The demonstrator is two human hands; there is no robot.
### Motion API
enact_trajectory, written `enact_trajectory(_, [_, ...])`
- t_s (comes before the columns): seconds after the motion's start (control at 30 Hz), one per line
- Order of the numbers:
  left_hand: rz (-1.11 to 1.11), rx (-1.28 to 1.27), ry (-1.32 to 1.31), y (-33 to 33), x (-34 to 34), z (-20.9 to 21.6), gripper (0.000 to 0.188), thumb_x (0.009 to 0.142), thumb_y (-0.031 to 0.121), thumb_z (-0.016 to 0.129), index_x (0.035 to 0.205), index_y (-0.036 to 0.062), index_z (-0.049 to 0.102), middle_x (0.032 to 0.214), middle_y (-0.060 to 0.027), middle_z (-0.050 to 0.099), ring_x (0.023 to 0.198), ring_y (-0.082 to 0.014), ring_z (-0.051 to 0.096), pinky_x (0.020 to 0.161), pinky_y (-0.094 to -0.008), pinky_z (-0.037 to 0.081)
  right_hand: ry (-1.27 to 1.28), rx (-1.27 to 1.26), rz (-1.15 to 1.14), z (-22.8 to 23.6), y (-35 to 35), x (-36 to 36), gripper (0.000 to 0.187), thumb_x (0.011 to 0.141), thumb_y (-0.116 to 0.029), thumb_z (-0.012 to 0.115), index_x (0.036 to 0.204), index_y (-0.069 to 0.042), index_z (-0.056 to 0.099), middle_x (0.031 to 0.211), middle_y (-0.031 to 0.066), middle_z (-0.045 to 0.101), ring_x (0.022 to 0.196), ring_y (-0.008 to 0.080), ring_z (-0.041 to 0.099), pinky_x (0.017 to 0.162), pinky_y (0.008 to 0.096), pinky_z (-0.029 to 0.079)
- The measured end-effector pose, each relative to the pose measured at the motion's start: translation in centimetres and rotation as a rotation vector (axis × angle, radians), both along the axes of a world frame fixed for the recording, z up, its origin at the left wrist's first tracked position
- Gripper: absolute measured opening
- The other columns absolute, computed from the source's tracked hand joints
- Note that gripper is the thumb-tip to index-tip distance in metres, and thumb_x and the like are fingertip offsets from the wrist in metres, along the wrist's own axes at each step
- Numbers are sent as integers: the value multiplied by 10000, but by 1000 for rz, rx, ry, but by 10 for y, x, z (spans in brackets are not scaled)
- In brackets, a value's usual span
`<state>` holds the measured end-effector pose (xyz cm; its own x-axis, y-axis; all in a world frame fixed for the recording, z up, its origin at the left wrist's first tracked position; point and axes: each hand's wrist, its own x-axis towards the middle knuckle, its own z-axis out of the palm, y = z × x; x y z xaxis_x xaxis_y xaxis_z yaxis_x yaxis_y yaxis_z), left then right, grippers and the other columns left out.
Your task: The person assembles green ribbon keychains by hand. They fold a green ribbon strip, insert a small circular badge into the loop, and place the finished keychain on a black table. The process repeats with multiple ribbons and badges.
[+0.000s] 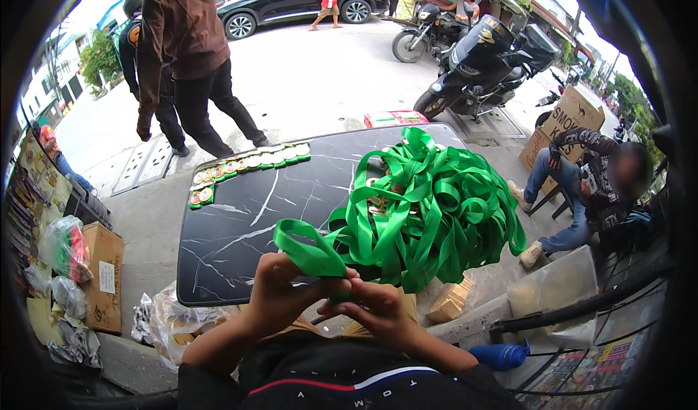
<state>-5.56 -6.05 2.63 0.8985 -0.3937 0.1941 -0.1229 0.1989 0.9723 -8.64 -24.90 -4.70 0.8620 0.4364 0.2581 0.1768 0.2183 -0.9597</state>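
Both my hands are at the near edge of a black marble-patterned table (247,243), pinching a green ribbon (309,250) between the fingertips. The ribbon stands up in a loop above my left hand (280,290). Close beside it, my right hand (378,308) grips the lower part of the same ribbon; what hangs below is hidden by the fingers. A large tangled heap of green ribbons (458,206) covers the table's right side, with gold-coloured medals (378,199) showing among the loops. Along the far left edge lie medals with folded green ribbons (251,163), set in rows.
A red and white box (392,118) is just past the table's far edge. Motorcycles (480,68) stand beyond. Two people (185,54) are on the left, and a seated person (600,177) is on the right. Cardboard boxes (104,275) and a blue bottle (499,355) lie around me.
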Motion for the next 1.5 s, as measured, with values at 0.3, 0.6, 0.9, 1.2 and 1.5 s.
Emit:
enact_trajectory(0.3, [27, 123, -151, 5, 11, 7, 136, 761, 18, 786, 882, 23, 726, 888, -109, 745, 936, -243, 720, 1089, -454, 386, -66, -71, -36, 11, 10, 5, 211, 973, -42, 546, 1156, 25, 626, 974, 92, 717, 924, 140, 677, 836, 308, 539])
enact_trajectory(0.6, [117, 141, -354, 13, 24, 3, 211, 741, 22, 803, 931, 35, 713, 887, -67, 743, 851, -159, 718, 1023, -402, 437, -3, -1, -71, 22, 22, 14, 190, 978, -53, 549, 1103, 62, 633, 952, 125, 710, 934, 177, 683, 867, 313, 531])
enact_trajectory(0.9, [87, 172, -389, 20, 31, 9, 347, 719, 27, 819, 1045, -3, 703, 962, -106, 731, 969, -171, 688, 903, -318, 518, 13, 76, -115, 32, 25, 20, 233, 1003, -117, 524, 1075, 75, 635, 865, 134, 713, 832, 170, 692, 777, 290, 544])
enact_trajectory(1.2, [101, 259, -375, 19, 28, 15, 211, 711, -61, 787, 892, 31, 727, 887, -58, 723, 857, -132, 666, 895, -314, 483, 2, 57, -90, 33, 24, 25, 221, 976, -53, 558, 1144, 75, 621, 966, 137, 713, 929, 183, 687, 865, 311, 531])
enact_trajectory(1.5, [60, 268, -453, 23, 27, 10, 199, 724, -78, 750, 826, 81, 688, 757, -12, 714, 826, -121, 662, 968, -328, 408, -52, 57, -90, 27, 26, 27, 221, 993, -107, 550, 1125, 45, 641, 964, 105, 731, 911, 125, 681, 794, 255, 538])
